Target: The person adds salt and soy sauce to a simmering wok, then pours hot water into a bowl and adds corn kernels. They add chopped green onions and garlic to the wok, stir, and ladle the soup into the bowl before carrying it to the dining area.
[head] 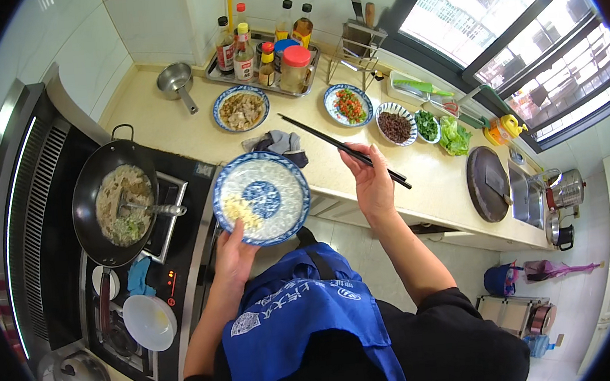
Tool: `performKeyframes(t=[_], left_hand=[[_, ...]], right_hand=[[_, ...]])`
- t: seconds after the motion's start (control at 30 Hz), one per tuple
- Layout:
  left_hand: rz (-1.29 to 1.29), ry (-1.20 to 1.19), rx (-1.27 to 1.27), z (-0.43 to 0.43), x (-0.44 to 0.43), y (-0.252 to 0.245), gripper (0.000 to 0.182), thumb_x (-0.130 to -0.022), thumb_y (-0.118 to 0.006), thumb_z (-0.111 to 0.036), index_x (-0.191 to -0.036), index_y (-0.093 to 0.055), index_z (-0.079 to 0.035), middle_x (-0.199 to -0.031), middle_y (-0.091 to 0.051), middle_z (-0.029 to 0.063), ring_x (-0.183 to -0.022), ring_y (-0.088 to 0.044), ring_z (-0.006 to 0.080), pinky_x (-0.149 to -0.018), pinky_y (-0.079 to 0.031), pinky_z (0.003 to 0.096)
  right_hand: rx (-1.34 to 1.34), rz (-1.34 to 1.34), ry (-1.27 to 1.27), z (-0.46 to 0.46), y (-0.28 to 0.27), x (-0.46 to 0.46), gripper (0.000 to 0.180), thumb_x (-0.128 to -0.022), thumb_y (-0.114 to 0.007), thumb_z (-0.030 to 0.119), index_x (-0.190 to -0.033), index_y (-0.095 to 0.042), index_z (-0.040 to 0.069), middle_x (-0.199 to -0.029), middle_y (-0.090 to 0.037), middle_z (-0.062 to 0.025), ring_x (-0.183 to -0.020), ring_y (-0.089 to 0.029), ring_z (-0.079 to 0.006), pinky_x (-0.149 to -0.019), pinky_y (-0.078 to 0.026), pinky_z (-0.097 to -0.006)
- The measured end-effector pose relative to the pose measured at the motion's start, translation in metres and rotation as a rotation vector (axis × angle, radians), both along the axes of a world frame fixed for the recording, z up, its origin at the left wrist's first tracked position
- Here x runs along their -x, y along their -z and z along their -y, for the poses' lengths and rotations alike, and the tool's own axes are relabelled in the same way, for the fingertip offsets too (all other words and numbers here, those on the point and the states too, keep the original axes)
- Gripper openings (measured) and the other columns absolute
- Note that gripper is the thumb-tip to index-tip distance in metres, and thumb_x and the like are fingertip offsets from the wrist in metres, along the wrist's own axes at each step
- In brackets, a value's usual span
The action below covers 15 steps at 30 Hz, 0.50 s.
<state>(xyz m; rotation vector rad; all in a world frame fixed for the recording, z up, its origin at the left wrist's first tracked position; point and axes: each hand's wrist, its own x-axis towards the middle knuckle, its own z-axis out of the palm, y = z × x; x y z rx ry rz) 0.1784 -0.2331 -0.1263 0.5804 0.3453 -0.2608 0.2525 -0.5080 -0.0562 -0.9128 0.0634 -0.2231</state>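
Note:
My left hand [233,254] grips the near rim of a blue-and-white plate [278,193], its thumb by a small heap of minced garlic or ginger [241,212]. Raised over the counter's edge, my right hand [372,182] holds a pair of black chopsticks [322,137], tips pointing up and left. To the left of the plate, a wok [84,210] on the stove contains food with pale pieces and some green bits [121,204]; a metal spatula [157,208] rests in it.
Along the counter [304,185] stand a plate of cooked meat [242,109], a plate of chopped peppers [349,106], a bowl of dark mince [395,125], greens [455,135] and a grey cloth [279,145]. A white bowl [149,321] sits on the stove; a cleaver lies on the round board [479,186].

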Motion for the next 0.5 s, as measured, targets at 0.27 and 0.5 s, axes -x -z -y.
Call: performKeyframes(t=[0.27,0.5], left_hand=[[-0.141,0.199,-0.026,0.161,-0.098,0.085,0.041,-0.097,-0.059,-0.02,-0.13,-0.046,0.002,-0.125,-0.059,0.0152,-0.113,-0.06,0.0274,-0.096,-0.051,0.0449],[-0.232,0.217,-0.124,0.224,-0.136,0.129,0.043,-0.096,-0.062,-0.023,-0.129,-0.048,0.001,-0.124,-0.06,0.0119,-0.114,-0.06,0.0234,-0.095,-0.052,0.0402]], right_hand=[[1.109,0.346,0.023,0.1,0.033,-0.062,0.015,-0.092,-0.052,-0.003,-0.101,-0.064,-0.004,-0.114,-0.062,-0.0175,-0.1,-0.064,-0.0222,-0.085,-0.052,-0.03],[1.567,0.845,-0.446,0.151,0.095,-0.115,0.04,-0.075,-0.064,-0.008,-0.114,-0.058,-0.001,-0.128,-0.048,-0.0254,-0.109,-0.056,-0.039,-0.087,-0.052,-0.0403]])
